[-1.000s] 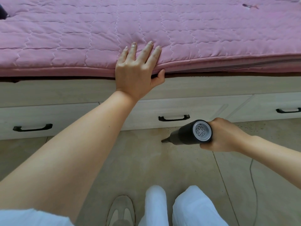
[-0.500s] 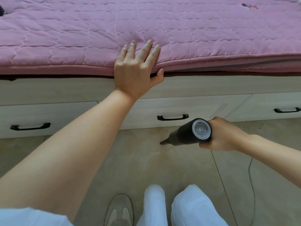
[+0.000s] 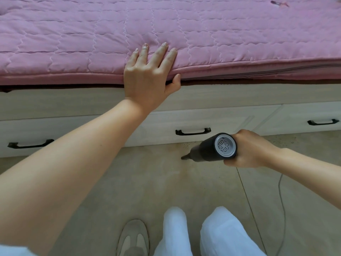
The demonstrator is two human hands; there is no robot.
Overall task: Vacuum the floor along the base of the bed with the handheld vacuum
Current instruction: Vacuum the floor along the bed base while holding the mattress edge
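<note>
My right hand [image 3: 252, 149] grips the black handheld vacuum [image 3: 208, 150], whose grey round rear vent faces me. Its narrow nozzle tip points left and down at the beige tile floor [image 3: 147, 182], just in front of the bed's pale wooden drawer base [image 3: 230, 119]. Dark specks lie on the floor by the base near the nozzle. My left hand [image 3: 147, 76] rests flat on the edge of the pink quilted mattress [image 3: 184, 34], fingers straight, thumb under the edge.
Three black drawer handles [image 3: 192, 132] run along the bed base. A thin cord [image 3: 280, 191] trails across the floor at the right. My white trouser legs [image 3: 221, 233] and a grey shoe [image 3: 132, 239] are at the bottom of view.
The vacuum and my right hand have shifted slightly, with the nozzle still low over the floor by the middle drawer. My left hand stays on the mattress edge.
</note>
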